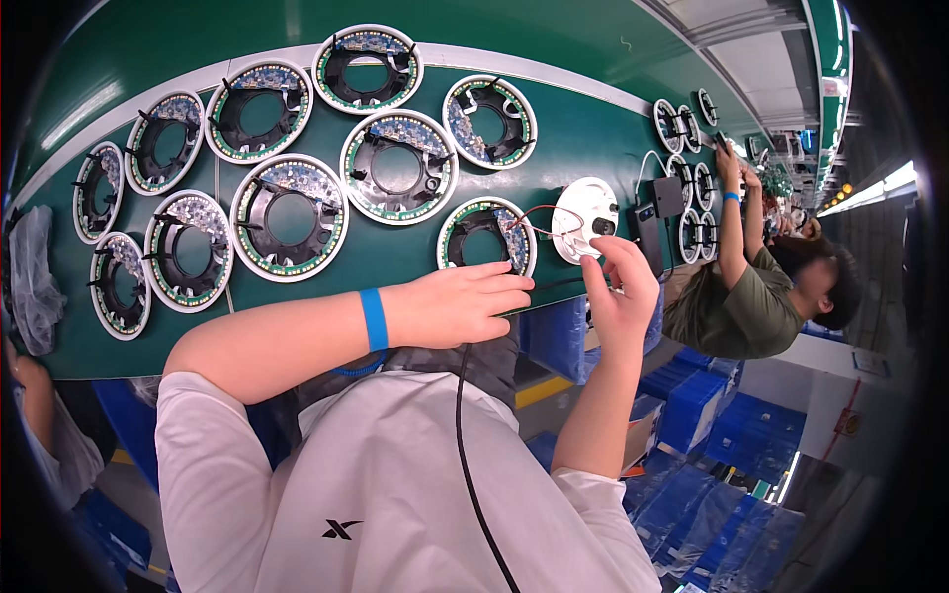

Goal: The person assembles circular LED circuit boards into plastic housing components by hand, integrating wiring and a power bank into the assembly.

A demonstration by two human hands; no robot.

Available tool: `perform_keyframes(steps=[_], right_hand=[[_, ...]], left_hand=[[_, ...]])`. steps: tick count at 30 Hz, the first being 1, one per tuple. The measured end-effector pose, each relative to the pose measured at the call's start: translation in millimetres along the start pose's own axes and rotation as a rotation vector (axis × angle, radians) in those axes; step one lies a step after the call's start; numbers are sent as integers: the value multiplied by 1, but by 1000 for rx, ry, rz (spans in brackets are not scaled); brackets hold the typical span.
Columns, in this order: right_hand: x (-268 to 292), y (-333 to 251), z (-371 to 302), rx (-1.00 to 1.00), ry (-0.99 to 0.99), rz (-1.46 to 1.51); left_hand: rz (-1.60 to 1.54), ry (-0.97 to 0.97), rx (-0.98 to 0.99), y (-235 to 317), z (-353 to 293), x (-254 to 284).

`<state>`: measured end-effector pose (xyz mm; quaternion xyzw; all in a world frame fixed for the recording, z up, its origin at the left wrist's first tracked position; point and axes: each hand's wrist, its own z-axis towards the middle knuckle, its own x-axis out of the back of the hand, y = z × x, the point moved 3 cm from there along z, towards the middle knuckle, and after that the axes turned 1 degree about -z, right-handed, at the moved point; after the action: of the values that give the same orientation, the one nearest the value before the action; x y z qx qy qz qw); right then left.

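Observation:
My left hand [465,301] lies with its fingers stretched out over the near edge of a round ring-shaped assembly [506,223], which has a white rim, a green LED strip and a blue circuit board. Thin red and dark wires [537,210] run from that board to a white round cover [570,210] with a black part on it, just to the right. At the cover's near right edge, my right hand [625,282] pinches the rim between thumb and fingers. My left wrist wears a blue band [374,318].
Several similar ring assemblies [290,161] cover the green bench [554,119] to the left and beyond. A black adapter [666,196] with cables stands right of the cover. Farther right, a co-worker [746,306] reaches over more rings. Clear plastic bags [35,277] lie far left.

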<state>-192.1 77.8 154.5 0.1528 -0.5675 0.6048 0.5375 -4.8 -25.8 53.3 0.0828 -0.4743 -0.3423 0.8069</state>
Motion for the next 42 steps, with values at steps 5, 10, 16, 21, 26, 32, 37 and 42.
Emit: perform_keyframes(steps=[5,10,16,21,26,32,37,42], right_hand=[[-24,-17,17,178,4,-84],[-41,-14,22,183,-133,60],[-54,18,20,-271,-412,538],[-62,28,33,-544,-600,931],[-61,29,42,-610,-692,995],[-64,-3,37,-142,-641,28],[-67,-18,37,7,-618,-145],[-68,-16,37,136,-649,-161]], left_hand=[[1,-4,1,2,1,2],[16,17,9,1,0,0],[-16,88,-10,2,-3,2],[3,167,-46,0,-7,-6],[66,191,-55,-1,-7,-11],[106,167,-51,1,-7,-12],[146,157,-40,1,-8,-14],[226,170,-53,3,-6,-17]])
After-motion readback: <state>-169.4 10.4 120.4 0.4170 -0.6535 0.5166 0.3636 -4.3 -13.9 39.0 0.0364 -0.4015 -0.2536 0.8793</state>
